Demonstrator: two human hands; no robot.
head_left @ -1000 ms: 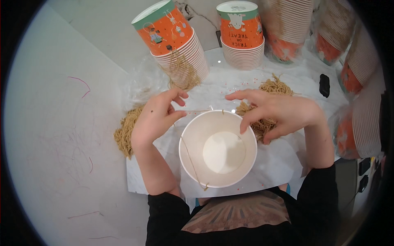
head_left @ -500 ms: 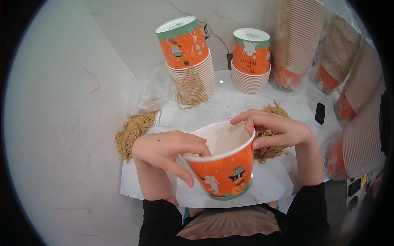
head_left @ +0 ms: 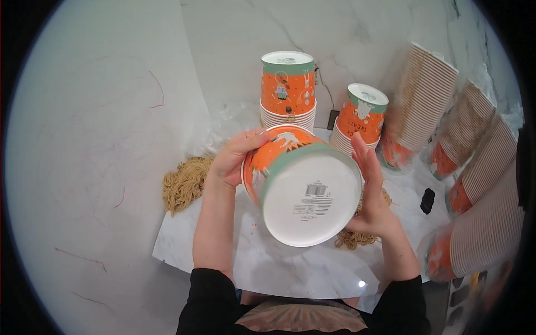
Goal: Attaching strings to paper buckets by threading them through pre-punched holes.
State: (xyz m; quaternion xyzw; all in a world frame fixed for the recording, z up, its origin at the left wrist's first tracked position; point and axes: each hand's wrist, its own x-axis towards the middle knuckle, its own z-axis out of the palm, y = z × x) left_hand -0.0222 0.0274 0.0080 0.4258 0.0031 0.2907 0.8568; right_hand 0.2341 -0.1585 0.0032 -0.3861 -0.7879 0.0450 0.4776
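An orange paper bucket (head_left: 258,162) with a green base band and cartoon figures is held up over the table, tipped so its white underside (head_left: 312,195) faces me. My left hand (head_left: 237,156) grips it near the rim on the left side. At its right side is my right hand (head_left: 369,190), fingers stretched out straight and not wrapped around it, the palm close against the bucket. The inside of the bucket is hidden from me. Behind it rises a stack of upside-down buckets (head_left: 287,92), with a shorter matching stack (head_left: 362,114) to the right.
A tan yarn bundle (head_left: 187,184) lies left of my left arm, and another yarn bundle (head_left: 357,240) is partly hidden by my right hand. Crumpled clear plastic (head_left: 231,123) sits at the back left. Several bagged bucket stacks (head_left: 421,100) line the right, near a small black object (head_left: 427,201).
The bucket has turned from mouth-up to its underside facing me. My left hand has moved from inside the mouth to the rim's left side; my right hand has left the rim, its fingers straightened.
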